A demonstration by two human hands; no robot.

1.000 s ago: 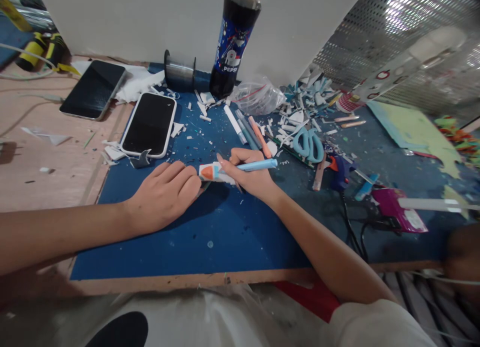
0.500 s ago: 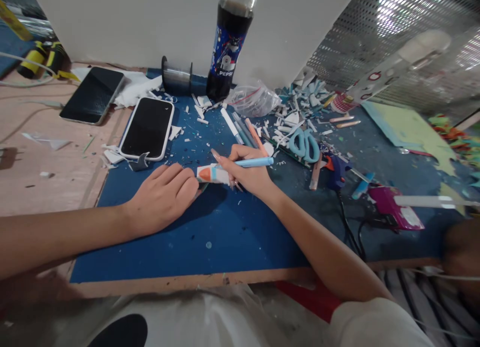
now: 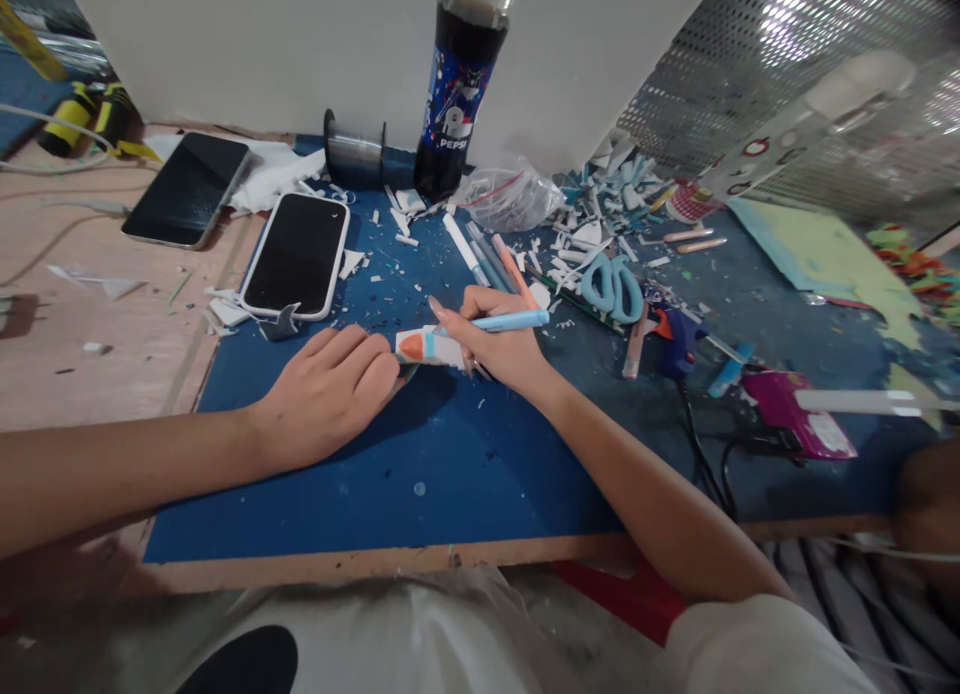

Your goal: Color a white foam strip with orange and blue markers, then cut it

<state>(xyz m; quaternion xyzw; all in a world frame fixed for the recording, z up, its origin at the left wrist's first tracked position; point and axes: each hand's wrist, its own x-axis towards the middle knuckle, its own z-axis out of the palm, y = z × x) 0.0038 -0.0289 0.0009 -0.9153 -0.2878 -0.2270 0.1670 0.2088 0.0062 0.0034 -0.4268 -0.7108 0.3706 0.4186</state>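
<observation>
My right hand [image 3: 504, 346] is closed around a light blue marker [image 3: 517, 321], its tip end pointing left over a small white piece [image 3: 444, 350]. That piece carries an orange patch and a light blue band. My left hand [image 3: 330, 399] rests on the blue mat [image 3: 450, 474] with its fingers curled around the piece's left end, hiding that part. The right fingers cover the piece's right end. Just beyond my right hand lie a white marker [image 3: 463, 246], grey-blue markers [image 3: 486, 254] and an orange marker [image 3: 514, 270].
Two phones [image 3: 296, 256] lie at the left, near a spool [image 3: 355, 156]. A Pepsi bottle [image 3: 457, 99] stands behind. Foam scraps [image 3: 600, 199], blue-handled scissors [image 3: 611, 288], a glue gun [image 3: 681, 340] with its cord and a magenta object [image 3: 796, 414] are on the right.
Both hands keep nearly the same pose, with the marker still at the white piece. The whole view has shifted very slightly.
</observation>
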